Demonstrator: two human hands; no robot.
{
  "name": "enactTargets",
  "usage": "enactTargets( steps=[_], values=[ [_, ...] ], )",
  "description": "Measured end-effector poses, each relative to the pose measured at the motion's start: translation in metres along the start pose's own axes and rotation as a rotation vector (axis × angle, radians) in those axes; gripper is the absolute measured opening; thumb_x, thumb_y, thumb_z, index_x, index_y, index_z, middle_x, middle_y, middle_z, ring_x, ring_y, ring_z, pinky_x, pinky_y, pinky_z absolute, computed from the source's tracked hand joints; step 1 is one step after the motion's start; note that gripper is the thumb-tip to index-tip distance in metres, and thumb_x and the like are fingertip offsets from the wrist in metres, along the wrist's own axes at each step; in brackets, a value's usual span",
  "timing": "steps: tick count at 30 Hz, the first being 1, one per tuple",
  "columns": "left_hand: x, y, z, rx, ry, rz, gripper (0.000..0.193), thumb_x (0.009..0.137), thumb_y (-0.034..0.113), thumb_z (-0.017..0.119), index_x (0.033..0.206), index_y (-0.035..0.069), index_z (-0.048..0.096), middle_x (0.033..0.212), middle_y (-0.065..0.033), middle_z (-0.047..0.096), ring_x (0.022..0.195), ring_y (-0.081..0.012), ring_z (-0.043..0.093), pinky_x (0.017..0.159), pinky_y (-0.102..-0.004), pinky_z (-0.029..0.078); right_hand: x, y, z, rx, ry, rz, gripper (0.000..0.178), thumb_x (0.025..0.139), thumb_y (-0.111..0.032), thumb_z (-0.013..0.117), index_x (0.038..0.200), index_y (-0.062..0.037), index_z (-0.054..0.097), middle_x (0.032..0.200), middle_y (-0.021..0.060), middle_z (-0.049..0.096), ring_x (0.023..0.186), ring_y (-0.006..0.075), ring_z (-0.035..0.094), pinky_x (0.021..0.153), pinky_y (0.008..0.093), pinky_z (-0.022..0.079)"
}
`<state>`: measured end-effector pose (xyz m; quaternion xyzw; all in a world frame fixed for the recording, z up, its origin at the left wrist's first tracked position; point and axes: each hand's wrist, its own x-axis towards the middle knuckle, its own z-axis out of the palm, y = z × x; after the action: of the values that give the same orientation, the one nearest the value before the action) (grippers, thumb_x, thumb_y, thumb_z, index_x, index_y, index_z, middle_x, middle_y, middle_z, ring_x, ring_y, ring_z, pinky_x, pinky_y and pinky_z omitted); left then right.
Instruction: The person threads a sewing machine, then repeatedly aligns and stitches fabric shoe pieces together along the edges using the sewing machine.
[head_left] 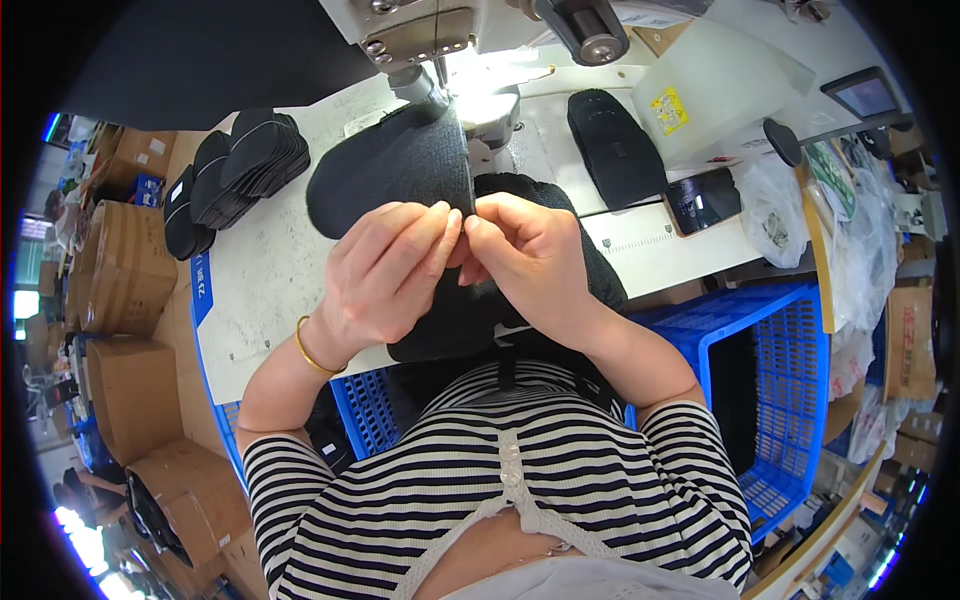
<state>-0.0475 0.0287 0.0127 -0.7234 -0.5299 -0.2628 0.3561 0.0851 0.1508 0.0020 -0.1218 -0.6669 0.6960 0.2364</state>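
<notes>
A black, rounded piece of fabric (385, 170) lies on the white worktable, its right edge running under the needle area of the sewing machine (425, 85). At that edge my left hand (385, 270) pinches the fabric with fingertips pressed together. Close beside it, nearly touching, my right hand (535, 260) pinches the same edge between thumb and curled forefinger. More black knitted material (590, 265) hangs beneath and to the right of my hands, down over the table's front edge. My hands hide part of where the pieces meet.
Stacked black sole-shaped pieces (262, 160) stand on the table's left side. Another black stack (615, 150) lies to the right, near a dark glossy phone-like object (703, 200) and a clear plastic bag (772, 210). A blue crate (780, 420) is below right; cardboard boxes (125, 265) line the left.
</notes>
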Motion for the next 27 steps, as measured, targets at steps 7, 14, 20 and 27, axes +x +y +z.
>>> enactTargets(
  steps=[7, 14, 20, 27],
  values=[
    [-0.001, -0.009, 0.011, 0.108, 0.050, -0.075, 0.038, 0.062, 0.000, 0.071, 0.099, -0.003, 0.073, 0.104, -0.0113, 0.067, 0.092, -0.0252, 0.066, 0.074, -0.0356, 0.057, 0.010, -0.004, -0.002, 0.099, 0.026, 0.037, 0.018, 0.095, -0.009, 0.055, 0.091, 0.0039, 0.066, 0.070, 0.0073, 0.068, 0.056, 0.0074, 0.060, 0.053, 0.0205, 0.048],
    [0.007, -0.022, 0.020, 0.100, 0.104, -0.109, 0.039, 0.057, 0.000, 0.069, 0.096, -0.004, 0.073, 0.097, -0.0109, 0.069, 0.089, -0.0255, 0.066, 0.072, -0.0347, 0.057, 0.033, 0.000, -0.005, 0.126, 0.018, -0.032, 0.022, 0.093, -0.013, 0.053, 0.081, 0.0017, 0.065, 0.066, 0.0058, 0.068, 0.053, 0.0067, 0.059, 0.050, 0.0213, 0.046],
    [0.009, -0.040, 0.024, 0.092, 0.108, -0.087, 0.036, 0.056, 0.000, 0.067, 0.092, -0.004, 0.071, 0.096, -0.0106, 0.069, 0.089, -0.0260, 0.067, 0.072, -0.0347, 0.057, 0.047, 0.004, -0.003, 0.178, 0.012, -0.041, 0.022, 0.094, -0.012, 0.054, 0.082, 0.0008, 0.066, 0.066, 0.0055, 0.068, 0.052, 0.0063, 0.058, 0.048, 0.0210, 0.044],
    [0.014, -0.056, 0.031, 0.119, 0.126, -0.052, 0.033, 0.056, 0.000, 0.066, 0.088, -0.004, 0.070, 0.094, -0.0098, 0.069, 0.088, -0.0244, 0.067, 0.072, -0.0347, 0.056, 0.043, 0.005, -0.005, 0.184, 0.013, -0.034, 0.018, 0.095, -0.011, 0.056, 0.091, 0.0021, 0.068, 0.071, 0.0075, 0.070, 0.053, 0.0067, 0.059, 0.048, 0.0198, 0.044]
  ],
)
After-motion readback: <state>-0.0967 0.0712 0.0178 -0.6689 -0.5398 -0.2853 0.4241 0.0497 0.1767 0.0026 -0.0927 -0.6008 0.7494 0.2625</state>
